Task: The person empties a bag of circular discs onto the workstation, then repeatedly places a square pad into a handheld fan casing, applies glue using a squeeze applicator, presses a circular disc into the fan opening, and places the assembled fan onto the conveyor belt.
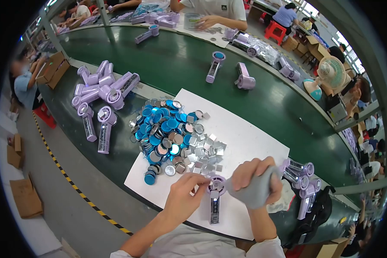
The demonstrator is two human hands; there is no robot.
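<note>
A lilac handheld fan body (214,208) lies on the white board in front of me, its handle toward me and circuitry showing along it. A small silvery square piece sits in its round head. My left hand (187,191) is at the left rim of that head, thumb and forefinger pinched together; what is between them, if anything, cannot be made out. My right hand (256,178) is wrapped round a grey squeeze bottle (256,191), tilted with its narrow end toward the fan head. Beyond my hands are a heap of blue and silver discs (163,129) and several small silvery squares (204,152).
The white board (245,137) lies on a green conveyor (167,56). More lilac fan bodies are piled at left (101,86) and right (303,176). A black bag (320,215) lies at right. Across the belt sits a co-worker (215,15); a desk fan (331,71) stands at far right.
</note>
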